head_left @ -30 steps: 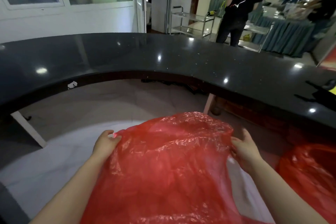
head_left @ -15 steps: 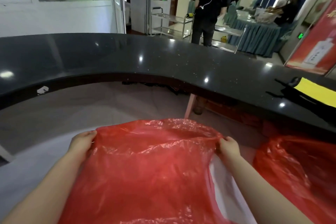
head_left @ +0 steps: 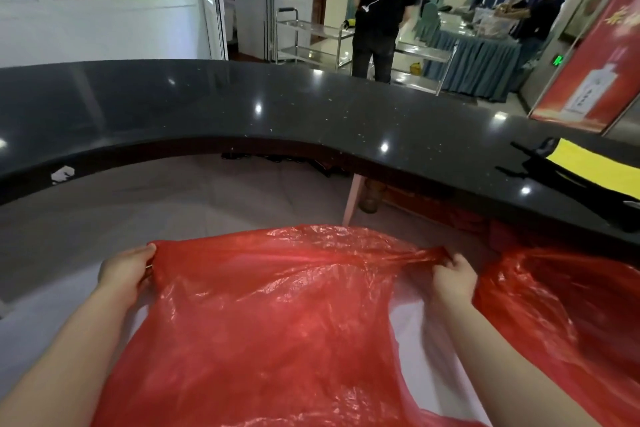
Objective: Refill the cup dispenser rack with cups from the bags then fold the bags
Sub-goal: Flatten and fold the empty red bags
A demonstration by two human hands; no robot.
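Left hand [head_left: 126, 270] curled, fingers and thumb pinching the left top corner of the red bag [head_left: 277, 315]. Right hand [head_left: 453, 279] also curled, gripping the right top corner, where the plastic is bunched into a thin twisted strand. Both hands closed on the bag, which is pulled taut between them along its top edge.

Red bag: thin translucent plastic film, glossy, heavily crinkled, fine creases radiating from both grip points. Spread wide and mostly flat, running from the hands down toward the bottom of the view, covering the space between the two forearms. It lies over a pale white bench [head_left: 45, 333], smooth and matte, visible on both sides of the bag.

Second red bag [head_left: 568, 322] just beside the right hand, to its right: same shiny wrinkled plastic, puffed up and rounded rather than flat; contents cannot be told.

Beyond the bags, a curved black countertop [head_left: 242, 107], polished stone look with speckles and ceiling light reflections, one white chip on its front edge. Yellow sheet [head_left: 595, 170] lying flat on its right end, next to a dark object too unclear to name. Behind the countertop, a person in dark clothes [head_left: 381, 10] standing by a metal trolley [head_left: 311, 38]. Red poster [head_left: 599, 55] leaning at far right.
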